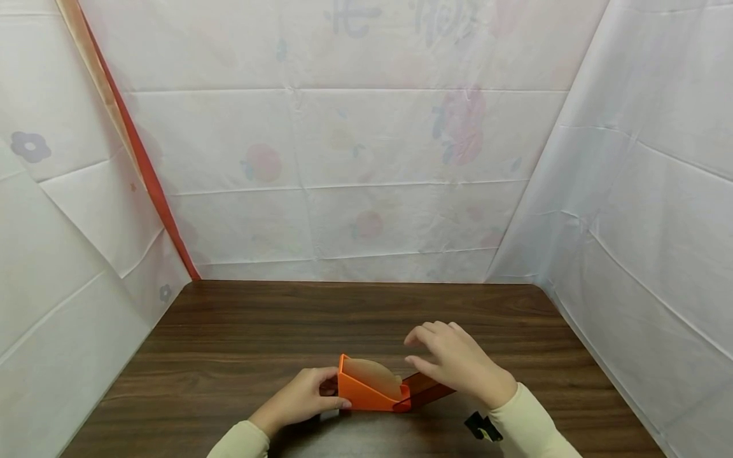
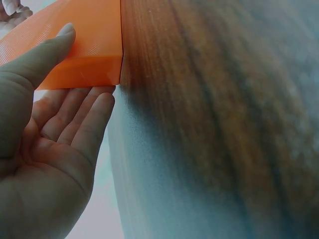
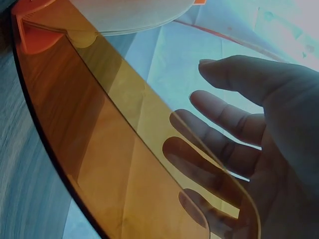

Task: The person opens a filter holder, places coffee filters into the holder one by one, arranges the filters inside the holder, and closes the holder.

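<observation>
An orange wedge-shaped holder (image 1: 368,393) stands on the table in the head view, with a pale, round-edged sheet (image 1: 375,372) upright inside it. My left hand (image 1: 309,395) grips its tall left end; in the left wrist view the thumb (image 2: 52,52) lies on one orange face and the fingers are partly hidden behind. Translucent amber sheets (image 3: 114,149) with rounded edges extend from the holder's low right end. My right hand (image 1: 455,362) is raised beside them, fingers spread and loosely bent, holding nothing. In the right wrist view, some fingers show through the amber.
The dark wood-grain table (image 1: 286,318) has pale printed sheeting (image 1: 343,222) behind it and on both sides. A red-orange strip (image 1: 151,178) runs down the back left corner. A small black-and-yellow piece (image 1: 483,427) is beside the right sleeve.
</observation>
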`<move>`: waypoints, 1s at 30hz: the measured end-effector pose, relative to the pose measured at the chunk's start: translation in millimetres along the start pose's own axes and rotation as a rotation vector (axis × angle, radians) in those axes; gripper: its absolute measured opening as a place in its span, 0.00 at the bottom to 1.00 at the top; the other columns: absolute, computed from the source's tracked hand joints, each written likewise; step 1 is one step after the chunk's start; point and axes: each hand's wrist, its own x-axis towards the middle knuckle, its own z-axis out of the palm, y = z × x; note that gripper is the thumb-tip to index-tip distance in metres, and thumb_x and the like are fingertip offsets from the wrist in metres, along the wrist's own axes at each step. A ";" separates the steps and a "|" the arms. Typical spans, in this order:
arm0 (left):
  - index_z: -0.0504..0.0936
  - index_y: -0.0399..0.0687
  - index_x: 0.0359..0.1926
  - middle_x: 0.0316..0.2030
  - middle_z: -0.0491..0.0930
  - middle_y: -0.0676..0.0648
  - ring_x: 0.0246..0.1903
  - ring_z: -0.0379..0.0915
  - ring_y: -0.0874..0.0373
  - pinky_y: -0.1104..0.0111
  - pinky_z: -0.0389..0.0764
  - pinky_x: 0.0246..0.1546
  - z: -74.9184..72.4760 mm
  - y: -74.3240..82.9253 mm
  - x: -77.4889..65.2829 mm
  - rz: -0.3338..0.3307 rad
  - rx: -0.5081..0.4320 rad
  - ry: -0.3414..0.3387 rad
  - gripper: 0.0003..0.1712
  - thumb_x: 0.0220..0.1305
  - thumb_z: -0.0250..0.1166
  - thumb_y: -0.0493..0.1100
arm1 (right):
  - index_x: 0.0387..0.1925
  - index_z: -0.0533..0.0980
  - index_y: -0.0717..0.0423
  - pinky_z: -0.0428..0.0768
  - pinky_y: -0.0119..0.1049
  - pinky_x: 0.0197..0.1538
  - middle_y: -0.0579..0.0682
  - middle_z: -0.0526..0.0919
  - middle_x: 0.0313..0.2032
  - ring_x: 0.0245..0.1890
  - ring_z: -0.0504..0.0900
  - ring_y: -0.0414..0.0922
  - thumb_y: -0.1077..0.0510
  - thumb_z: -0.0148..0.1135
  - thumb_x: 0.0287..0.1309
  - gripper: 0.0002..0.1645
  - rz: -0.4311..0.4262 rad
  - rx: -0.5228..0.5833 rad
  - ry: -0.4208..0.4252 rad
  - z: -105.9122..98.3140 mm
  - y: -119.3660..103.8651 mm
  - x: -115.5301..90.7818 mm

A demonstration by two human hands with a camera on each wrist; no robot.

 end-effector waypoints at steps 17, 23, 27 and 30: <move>0.82 0.51 0.49 0.42 0.84 0.57 0.43 0.82 0.62 0.71 0.82 0.44 0.5 -1.0 -0.1 0.020 0.021 0.007 0.15 0.64 0.72 0.46 | 0.46 0.80 0.43 0.78 0.47 0.46 0.38 0.83 0.42 0.44 0.81 0.41 0.43 0.64 0.67 0.13 0.078 0.061 -0.025 -16.7 21.2 -16.1; 0.82 0.52 0.49 0.41 0.84 0.57 0.43 0.82 0.62 0.71 0.81 0.44 0.7 -1.2 0.1 0.004 0.023 0.010 0.14 0.63 0.72 0.46 | 0.46 0.80 0.43 0.78 0.48 0.47 0.39 0.83 0.43 0.43 0.81 0.40 0.42 0.63 0.67 0.13 0.099 0.077 -0.041 -19.3 26.8 -20.7; 0.82 0.52 0.49 0.42 0.84 0.57 0.44 0.82 0.61 0.71 0.81 0.44 0.9 -1.7 0.2 0.005 0.026 0.013 0.14 0.63 0.72 0.45 | 0.46 0.80 0.42 0.79 0.47 0.47 0.39 0.83 0.43 0.43 0.81 0.40 0.40 0.62 0.67 0.15 0.122 0.106 -0.068 -21.9 31.2 -24.6; 0.82 0.52 0.49 0.42 0.84 0.57 0.44 0.82 0.61 0.71 0.81 0.44 1.0 -1.8 0.2 0.011 0.026 0.015 0.15 0.63 0.72 0.45 | 0.47 0.79 0.42 0.80 0.44 0.47 0.39 0.83 0.44 0.43 0.81 0.40 0.38 0.61 0.67 0.16 0.150 0.140 -0.093 -24.7 33.7 -28.1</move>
